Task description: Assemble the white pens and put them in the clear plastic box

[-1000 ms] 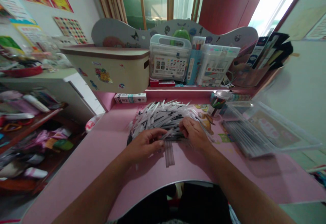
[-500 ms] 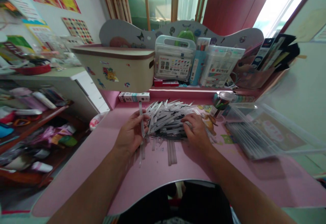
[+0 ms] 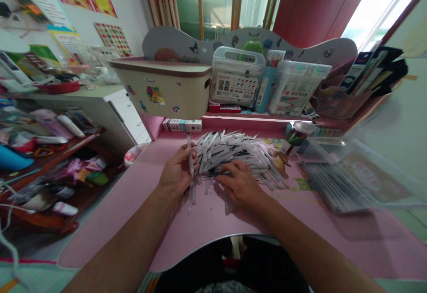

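Left hand [image 3: 176, 173], 8 o'clock off heaped slim white-and-black plastic sticks [image 3: 230, 144], pinching slim translucent plastic tube [image 3: 190, 157]. Right hand [image 3: 240, 182], heap's 6 o'clock, fingers curled; can't tell if pinching.

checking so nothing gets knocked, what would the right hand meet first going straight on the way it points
The right hand would likely meet the pile of slim sticks first; its fingertips look right at the near edge, perhaps already touching.

hands [image 3: 179, 168] [image 3: 240, 181]: 2 | sticks [image 3: 230, 144]: uncountable | beige bin [image 3: 190, 93]: 1 | handled case [image 3: 237, 79]: 1
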{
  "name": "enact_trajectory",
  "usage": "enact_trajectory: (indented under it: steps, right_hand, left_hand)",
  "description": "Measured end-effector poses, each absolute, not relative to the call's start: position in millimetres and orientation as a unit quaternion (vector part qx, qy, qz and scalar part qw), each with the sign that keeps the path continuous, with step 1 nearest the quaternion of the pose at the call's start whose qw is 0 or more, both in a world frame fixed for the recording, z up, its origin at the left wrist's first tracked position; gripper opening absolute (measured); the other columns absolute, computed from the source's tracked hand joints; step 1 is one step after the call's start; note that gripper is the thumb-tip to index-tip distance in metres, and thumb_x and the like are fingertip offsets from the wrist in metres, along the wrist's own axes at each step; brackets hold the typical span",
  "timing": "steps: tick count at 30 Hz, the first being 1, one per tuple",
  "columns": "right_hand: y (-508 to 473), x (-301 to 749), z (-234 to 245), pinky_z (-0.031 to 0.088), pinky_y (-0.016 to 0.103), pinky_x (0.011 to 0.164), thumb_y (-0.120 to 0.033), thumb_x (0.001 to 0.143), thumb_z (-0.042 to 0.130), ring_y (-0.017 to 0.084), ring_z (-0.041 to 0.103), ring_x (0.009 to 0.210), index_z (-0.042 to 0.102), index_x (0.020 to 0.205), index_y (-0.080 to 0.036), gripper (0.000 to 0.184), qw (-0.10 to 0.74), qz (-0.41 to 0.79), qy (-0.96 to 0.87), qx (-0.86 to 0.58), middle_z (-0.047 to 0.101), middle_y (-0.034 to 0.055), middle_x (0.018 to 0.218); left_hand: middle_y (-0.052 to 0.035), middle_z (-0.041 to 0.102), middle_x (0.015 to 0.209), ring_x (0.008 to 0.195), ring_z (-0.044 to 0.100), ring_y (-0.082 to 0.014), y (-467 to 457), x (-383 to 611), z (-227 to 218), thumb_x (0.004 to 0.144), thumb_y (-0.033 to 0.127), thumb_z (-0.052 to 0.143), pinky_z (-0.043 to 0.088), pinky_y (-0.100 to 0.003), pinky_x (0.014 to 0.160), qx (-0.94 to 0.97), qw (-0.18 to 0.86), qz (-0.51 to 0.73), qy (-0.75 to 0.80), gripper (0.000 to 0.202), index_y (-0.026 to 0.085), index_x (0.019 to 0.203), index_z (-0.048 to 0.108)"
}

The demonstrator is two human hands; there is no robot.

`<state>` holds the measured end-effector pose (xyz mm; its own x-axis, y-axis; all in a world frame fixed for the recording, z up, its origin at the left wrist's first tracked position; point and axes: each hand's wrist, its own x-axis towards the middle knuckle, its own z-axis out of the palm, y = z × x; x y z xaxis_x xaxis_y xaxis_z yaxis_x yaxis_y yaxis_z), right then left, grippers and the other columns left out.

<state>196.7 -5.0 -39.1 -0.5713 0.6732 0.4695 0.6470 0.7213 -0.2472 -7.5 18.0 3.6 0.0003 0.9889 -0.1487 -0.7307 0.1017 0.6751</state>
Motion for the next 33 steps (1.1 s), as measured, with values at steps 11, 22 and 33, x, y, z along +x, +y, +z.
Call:
enact_trajectory:
  steps: [11,22,33]
  right_hand:
    - [-10.7,185.5,-45.0,0.030,0.038,0.087,-0.025,0.086,0.068,0.023,0.044,0.098,0.073,0.082,-0.023,0.007,0.267,0.011,-0.887,-0.377,0.060,0.0062,0.100]
    - [-3.1,181.5,-54.2,0.029,0.038,0.083,-0.023,0.083,0.071,0.023,0.043,0.095,0.074,0.081,-0.023,0.004,0.273,0.003,-0.887,-0.371,0.060,0.0055,0.095]
    - [2.4,187.8,-53.0,0.031,0.038,0.083,-0.022,0.084,0.069,0.025,0.044,0.095,0.073,0.089,-0.022,0.006,0.266,-0.006,-0.875,-0.404,0.061,0.0079,0.098]
  left_hand:
    - [0.0025,0.051,0.062,0.046,0.042,-0.0056,17.7,-6.3,3.3,0.072,0.011,0.068,0.033,-0.014,0.040,0.213,0.678,0.634,0.305,0.019,0.013,0.090,0.061]
    - [0.0035,0.055,0.062,0.045,0.044,-0.0057,17.3,-3.5,-0.1,0.068,0.013,0.072,0.036,-0.015,0.039,0.252,0.674,0.618,0.316,0.026,0.014,0.092,0.060]
    - [0.0036,0.057,0.062,0.045,0.045,-0.0058,17.0,-3.7,-0.8,0.067,0.014,0.074,0.036,-0.015,0.040,0.263,0.668,0.621,0.316,0.028,0.014,0.092,0.061]
